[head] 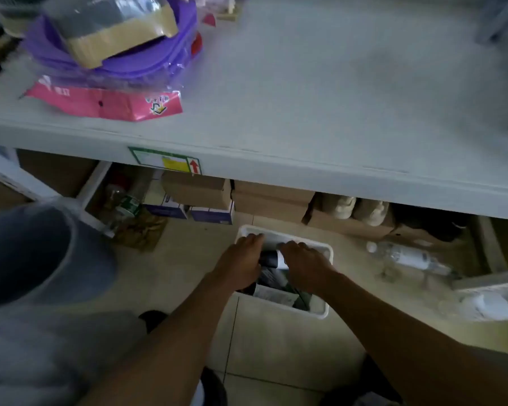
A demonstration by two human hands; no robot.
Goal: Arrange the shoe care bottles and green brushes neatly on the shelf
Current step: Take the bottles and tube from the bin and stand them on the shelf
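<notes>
A white plastic bin (320, 310) stands on the tiled floor below the shelf, holding dark shoe care bottles and dark green items. Both hands reach down into it. My left hand (241, 259) lies over the bin's left side, its fingers at the far rim. My right hand (304, 263) is curled over a black-and-white bottle (272, 258) that lies between the two hands. Whether either hand actually grips something is hidden. More bottles (272, 290) lie below the hands. The grey shelf (320, 92) above is wide and bare on its right part.
Purple plastic lids in wrap on a pink package (112, 104) sit on the shelf's left. Cardboard boxes (197, 190) and shoes (355, 209) are stored under the shelf. A clear bottle (408, 254) lies on the floor at the right. A grey round container (35, 253) is at the left.
</notes>
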